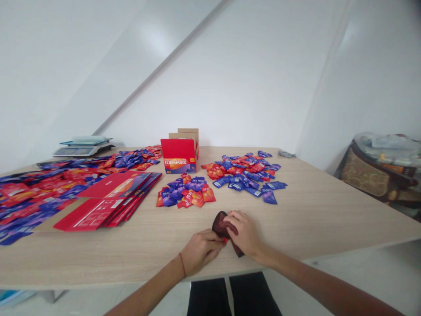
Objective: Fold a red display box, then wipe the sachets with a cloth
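A dark brown cloth [219, 223], crumpled and folded over, lies at the front of the table between my hands. My right hand [245, 232] grips it from above with bent fingers, and one end hangs toward the table's near edge. Just left of it, my left hand [199, 252] is closed, its fingertips pinching what looks like a red sachet [226, 240]; only a small red corner shows beneath the cloth. Beyond my hands lies a small pile of red and purple sachets [187, 192].
Behind that pile stands an open red box [179, 151]. Flattened red boxes [108, 197] are stacked on the left, beside a large spread of sachets [42, 188]. More sachets [245, 171] lie to the right. A scale [82, 150] sits at the back left.
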### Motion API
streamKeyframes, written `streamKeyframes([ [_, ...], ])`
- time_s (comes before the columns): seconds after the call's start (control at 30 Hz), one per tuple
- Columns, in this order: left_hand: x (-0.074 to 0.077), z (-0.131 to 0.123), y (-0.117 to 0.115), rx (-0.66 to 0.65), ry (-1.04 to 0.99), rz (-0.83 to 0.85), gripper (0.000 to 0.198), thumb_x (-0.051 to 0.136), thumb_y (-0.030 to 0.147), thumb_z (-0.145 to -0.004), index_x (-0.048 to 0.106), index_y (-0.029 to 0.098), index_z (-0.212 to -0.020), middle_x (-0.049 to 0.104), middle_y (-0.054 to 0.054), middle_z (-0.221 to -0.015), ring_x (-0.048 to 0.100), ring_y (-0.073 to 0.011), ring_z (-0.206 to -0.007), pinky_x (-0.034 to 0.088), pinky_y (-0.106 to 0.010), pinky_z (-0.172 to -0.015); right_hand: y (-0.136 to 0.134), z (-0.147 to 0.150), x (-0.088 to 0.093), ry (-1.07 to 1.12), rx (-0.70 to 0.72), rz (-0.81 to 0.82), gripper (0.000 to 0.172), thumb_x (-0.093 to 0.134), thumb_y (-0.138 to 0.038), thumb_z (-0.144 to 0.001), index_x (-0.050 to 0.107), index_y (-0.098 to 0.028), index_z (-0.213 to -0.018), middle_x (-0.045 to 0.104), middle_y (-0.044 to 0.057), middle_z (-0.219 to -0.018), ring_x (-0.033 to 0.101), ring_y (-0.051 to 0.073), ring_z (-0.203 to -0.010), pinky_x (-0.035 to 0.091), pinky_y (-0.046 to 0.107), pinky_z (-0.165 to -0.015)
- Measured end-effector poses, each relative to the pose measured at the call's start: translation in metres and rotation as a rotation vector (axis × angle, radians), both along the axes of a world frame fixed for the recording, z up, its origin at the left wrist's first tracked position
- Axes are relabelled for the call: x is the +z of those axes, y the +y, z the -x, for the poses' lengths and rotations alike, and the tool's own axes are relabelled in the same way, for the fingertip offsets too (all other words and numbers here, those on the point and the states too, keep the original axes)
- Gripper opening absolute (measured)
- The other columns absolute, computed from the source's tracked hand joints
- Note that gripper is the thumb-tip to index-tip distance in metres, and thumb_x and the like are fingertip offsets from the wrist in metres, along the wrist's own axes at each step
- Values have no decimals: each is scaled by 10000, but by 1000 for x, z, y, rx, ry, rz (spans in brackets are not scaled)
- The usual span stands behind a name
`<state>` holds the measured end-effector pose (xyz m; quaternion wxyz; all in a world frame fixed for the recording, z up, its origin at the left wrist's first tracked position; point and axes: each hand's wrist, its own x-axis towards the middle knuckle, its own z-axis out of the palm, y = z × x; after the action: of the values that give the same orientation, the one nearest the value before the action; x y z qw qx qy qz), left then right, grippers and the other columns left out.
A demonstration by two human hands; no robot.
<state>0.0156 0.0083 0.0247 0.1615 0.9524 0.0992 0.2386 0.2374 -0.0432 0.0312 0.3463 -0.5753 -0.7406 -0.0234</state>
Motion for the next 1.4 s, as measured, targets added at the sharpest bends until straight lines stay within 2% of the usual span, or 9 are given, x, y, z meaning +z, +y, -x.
streamKeyframes([
  [0.17,0,0,-1,2,5,5,293,483,204,-1062,750,221,-1182,751,-53,-1153,671,-185,-1077,520,-287,-970,2,2,-6,-84,-1,67,257,607,-85,-868,706,-265,-1023,696,49,-1068,606,253,-1040,464,395,-929],
  [0.37,1,-1,0,-16,-7,18,299,475,201,-1066,744,207,-1197,746,-68,-1169,661,-198,-1127,513,-300,-1002,10,-3,-5,-110,-37,76,262,606,-67,-865,699,-258,-1018,694,45,-1081,599,242,-1045,457,376,-937],
  [0.6,-1,-1,1,-13,-6,6,301,485,210,-1066,746,212,-1216,752,-73,-1165,680,-196,-1090,532,-291,-964,18,-16,-5,-144,-84,98,214,610,-108,-903,704,-263,-1017,683,34,-1081,593,227,-1041,436,354,-922],
  [0.87,-5,1,2,4,-7,-5,300,498,221,-1060,747,231,-1228,753,-65,-1179,686,-187,-1092,540,-281,-967,28,-29,-7,-155,-143,93,218,595,-120,-913,702,-254,-1048,687,45,-1096,595,233,-1049,430,351,-923],
  [1.17,-1,1,1,0,-16,-8,297,496,225,-1065,753,223,-1213,757,-66,-1169,687,-193,-1084,540,-291,-960,35,-44,-5,-132,-171,95,210,589,-123,-915,706,-250,-1034,687,45,-1096,589,232,-1068,427,339,-939],
  [1.4,-4,2,2,13,-2,-3,300,503,222,-1060,746,229,-1235,750,-62,-1199,677,-191,-1111,536,-294,-987,41,-53,-11,-189,-205,79,207,580,-146,-921,709,-252,-1043,687,59,-1083,596,242,-1050,434,350,-922],
])
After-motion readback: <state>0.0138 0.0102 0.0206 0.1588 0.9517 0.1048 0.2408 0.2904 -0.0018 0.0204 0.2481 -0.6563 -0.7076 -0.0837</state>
